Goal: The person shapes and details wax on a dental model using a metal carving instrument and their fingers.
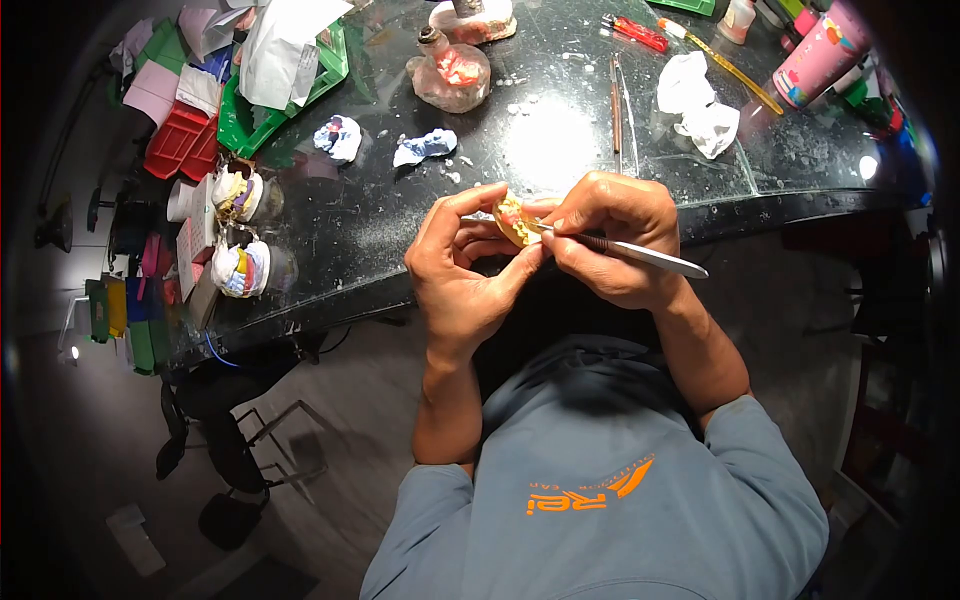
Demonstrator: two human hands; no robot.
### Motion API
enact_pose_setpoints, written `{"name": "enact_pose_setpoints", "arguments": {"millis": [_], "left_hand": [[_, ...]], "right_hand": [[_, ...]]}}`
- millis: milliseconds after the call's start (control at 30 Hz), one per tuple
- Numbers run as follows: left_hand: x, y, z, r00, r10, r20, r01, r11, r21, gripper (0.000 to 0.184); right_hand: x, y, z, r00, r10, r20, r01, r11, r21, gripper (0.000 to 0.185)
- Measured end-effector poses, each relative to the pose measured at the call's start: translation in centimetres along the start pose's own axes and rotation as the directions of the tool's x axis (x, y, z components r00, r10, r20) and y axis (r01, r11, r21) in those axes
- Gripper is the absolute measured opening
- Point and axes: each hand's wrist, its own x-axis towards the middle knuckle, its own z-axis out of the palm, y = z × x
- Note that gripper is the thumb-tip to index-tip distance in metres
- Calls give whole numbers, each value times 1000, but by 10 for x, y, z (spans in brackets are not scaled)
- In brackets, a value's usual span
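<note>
Head: left hand [462,268] grips yellow piece [513,221], right hand [622,232] metal tool [655,257]; bench edge [770,207] close.

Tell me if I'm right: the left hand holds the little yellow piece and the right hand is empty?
Not quite: the right hand isn't empty. The head view shows it holding a slim tool with a silvery end. The left hand does hold the little yellow piece.
</note>
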Motion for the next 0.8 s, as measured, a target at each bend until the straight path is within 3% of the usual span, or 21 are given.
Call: {"name": "enact_pose_setpoints", "arguments": {"millis": [500, 800], "left_hand": [[1, 0, 1, 1000, 10, -16, -10, 1000, -18, 55], [0, -2, -1, 1000, -2, 10, 2, 1000, 0, 63]], "right_hand": [[1, -1, -1, 1000, -11, 30, 11, 1000, -18, 12], [2, -1, -1, 999, -32, 26, 32, 999, -35, 9]]}}
